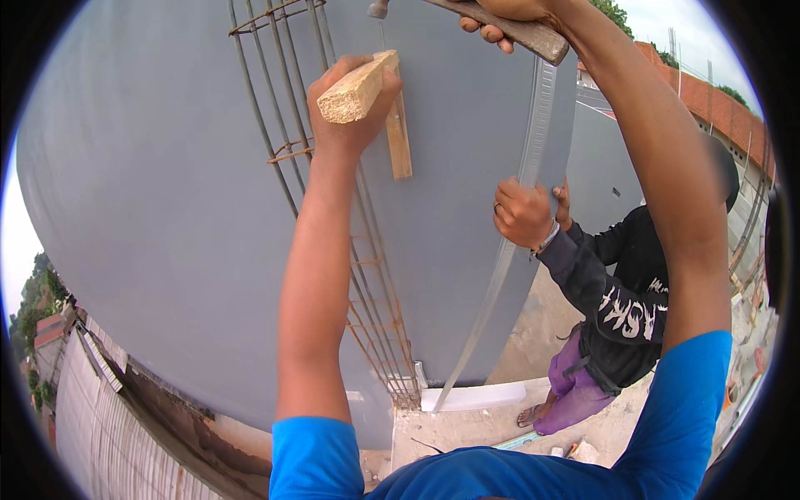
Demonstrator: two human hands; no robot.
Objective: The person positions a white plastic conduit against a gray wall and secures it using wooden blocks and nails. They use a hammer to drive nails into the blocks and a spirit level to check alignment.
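Observation:
My left hand (357, 104) is raised against the grey wall (192, 208), its fingers wrapped round a short piece of wood (360, 87) whose rough cut end points toward me. A second wooden strip (399, 143) extends downward just behind it; whether the two are joined I cannot tell. My right hand (510, 10), at the top edge, grips a hammer (525, 35) by its wooden handle. The hammer's metal head (377, 9) is above the wood, apart from it. A thin line, perhaps a nail or string, shows between head and wood.
A steel rebar cage (292, 108) runs down the wall beside my left arm. To the right, a co-worker in a black top (621, 283) holds a long metal straightedge (500, 283) near the wall's edge. A corrugated roof (117, 425) lies far below at left.

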